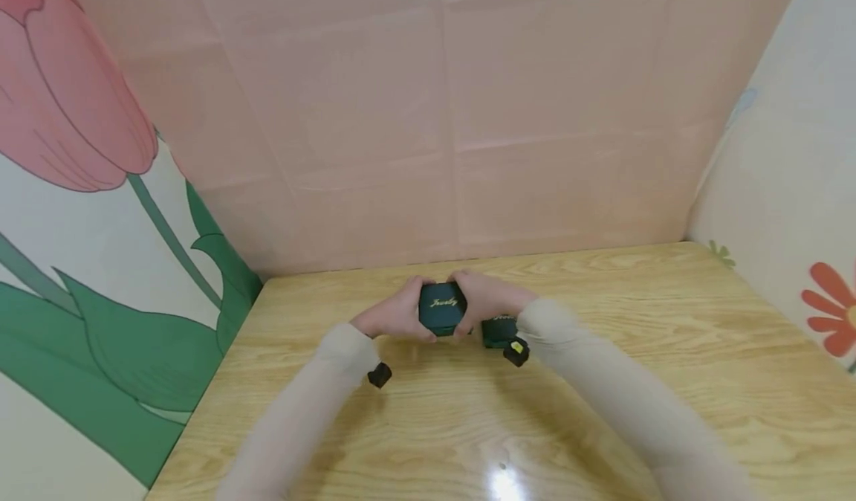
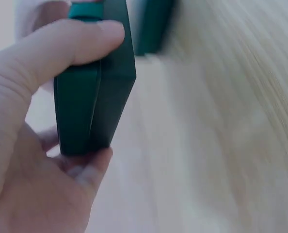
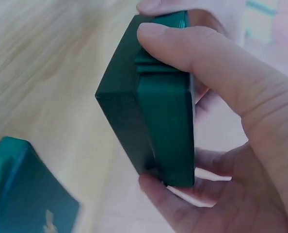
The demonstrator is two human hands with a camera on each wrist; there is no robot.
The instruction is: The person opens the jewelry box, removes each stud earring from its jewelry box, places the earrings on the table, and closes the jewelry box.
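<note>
- Left hand (image 1: 394, 317) and right hand (image 1: 486, 298) both grip green jewelry box (image 1: 442, 308), centred between them, lid up.
- Second green box (image 1: 498, 331) lies just beside right wrist, apparently on table (image 1: 602, 382).

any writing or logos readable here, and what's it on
"Jewelry", in gold script, as best it reads, on the lid of the dark green box that the left hand and the right hand grip between them.
A gold mark on the second green box lying on the wooden table is too blurred to read.
The flower-patterned walls show no lettering.
</note>
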